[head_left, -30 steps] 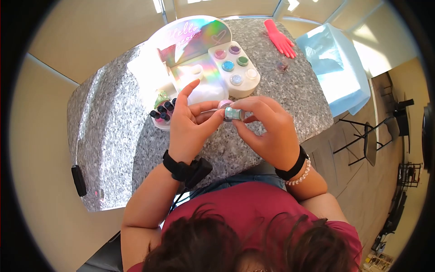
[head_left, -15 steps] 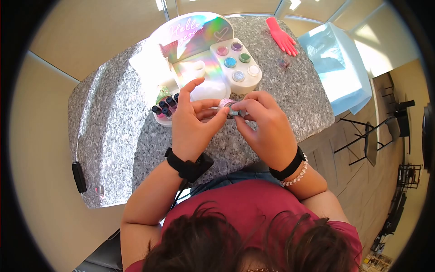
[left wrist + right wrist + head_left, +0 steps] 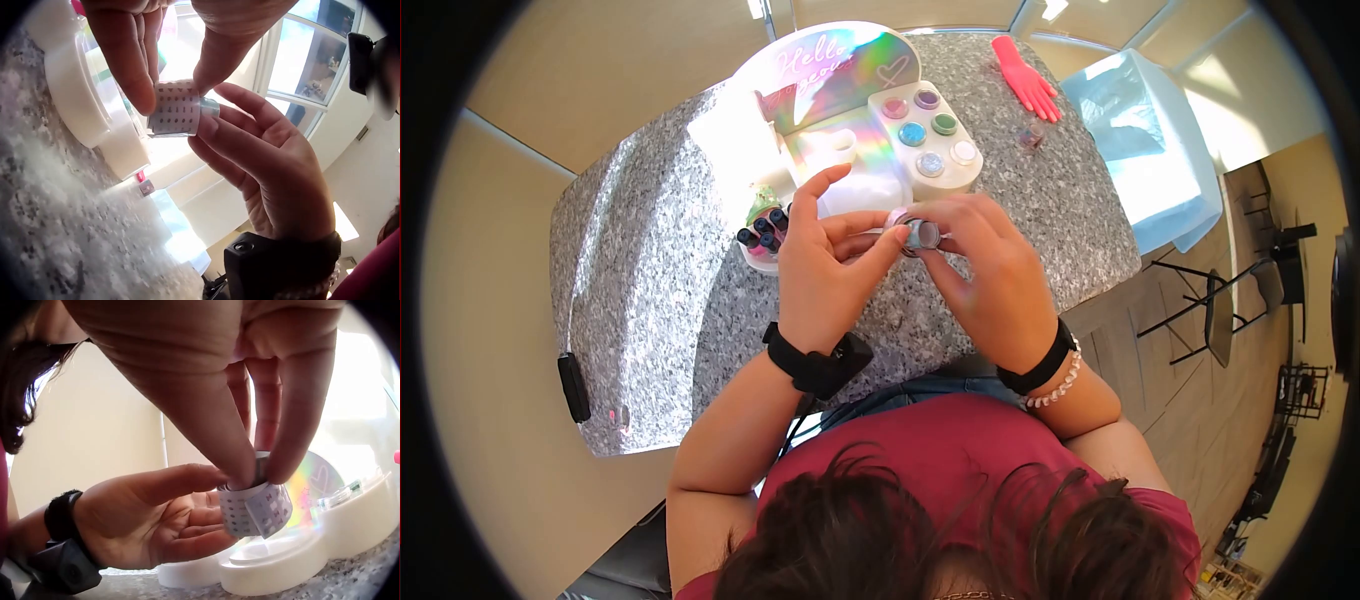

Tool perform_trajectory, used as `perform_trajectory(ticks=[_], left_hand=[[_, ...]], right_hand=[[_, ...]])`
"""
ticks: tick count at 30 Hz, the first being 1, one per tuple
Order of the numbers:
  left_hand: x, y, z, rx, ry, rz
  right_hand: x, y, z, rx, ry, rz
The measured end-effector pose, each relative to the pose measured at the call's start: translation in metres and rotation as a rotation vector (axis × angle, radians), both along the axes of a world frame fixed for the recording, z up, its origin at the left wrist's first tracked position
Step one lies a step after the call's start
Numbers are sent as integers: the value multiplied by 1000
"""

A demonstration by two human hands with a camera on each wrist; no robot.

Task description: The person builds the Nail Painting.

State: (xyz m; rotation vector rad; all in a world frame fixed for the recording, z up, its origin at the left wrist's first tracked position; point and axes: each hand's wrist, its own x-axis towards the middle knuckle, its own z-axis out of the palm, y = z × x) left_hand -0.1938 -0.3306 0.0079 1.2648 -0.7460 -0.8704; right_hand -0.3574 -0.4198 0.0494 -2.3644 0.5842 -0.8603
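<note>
In the head view my left hand holds one side of a rolled sticker sheet, its index finger raised. White with rows of tiny printed motifs, the sticker sheet shows a loose overlapping edge in the right wrist view. A narrower pale greenish roll sticks out of its end. Thumb and fingers of my right hand pinch that narrower roll. Both hands are raised above the table in front of the white display stand. Several dark-capped bottles stand just beyond the left hand.
Round pots of coloured glitter sit in the stand's right-hand tray. A pink model hand lies at the far right of the granite table. Past that edge stands a light-blue covered box. A black object lies at the left edge.
My right fingers moved in over the narrower roll and have turned it, so its round end now faces the head camera. My left hand keeps its hold, almost in place.
</note>
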Motion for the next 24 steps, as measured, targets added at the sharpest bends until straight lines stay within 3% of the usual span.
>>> perform_trajectory(ticks=[5, 7, 11, 14, 16, 17, 19, 24], left_hand=[[6, -1, 2, 0, 159, -7], [7, -1, 3, 8, 202, -28], [7, 0, 0, 48, 308, -106], [7, 0, 0, 50, 316, -123], [6, 0, 1, 43, 303, -128], [7, 0, 1, 35, 267, -156], [6, 1, 0, 28, 230, -186], [0, 2, -6, -35, 105, -214]], right_hand=[[-5, -5, 3, 117, -65, -9], [-7, -12, 4, -180, -72, 38], [-10, -13, -4, -186, -47, 24], [-12, -9, -6, -51, -65, 18], [-11, -4, -4, 435, -187, -28], [-12, -7, -7, 435, -187, -31], [-16, -17, -19, 808, -197, 69], [-20, -31, -27, 827, -137, 49]])
